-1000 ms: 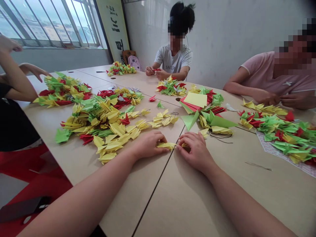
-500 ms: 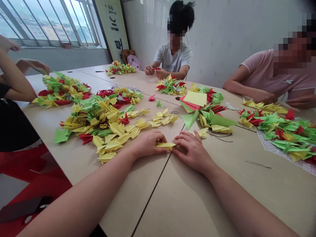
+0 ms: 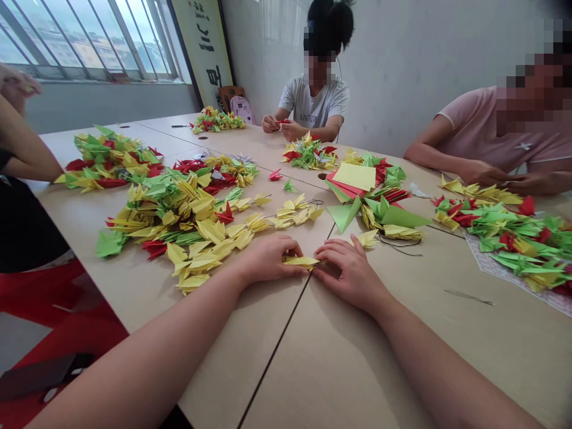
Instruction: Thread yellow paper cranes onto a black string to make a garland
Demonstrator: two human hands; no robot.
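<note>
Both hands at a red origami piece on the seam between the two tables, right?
Wrong colour: the piece between the left hand and the right hand is yellow folded paper, not red. It is at the seam between the two pale wooden tables, as the head view shows.

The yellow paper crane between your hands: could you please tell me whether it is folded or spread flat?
Folded: the yellow paper crane shows creases and a pointed end, between the left hand and right hand.

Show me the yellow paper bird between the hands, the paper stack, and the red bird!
Yellow paper crane [image 3: 300, 261], head view, on its body.
Paper stack [image 3: 354, 176], head view, on the top sheet.
Red paper crane [image 3: 276, 175], head view, on its body.
</note>
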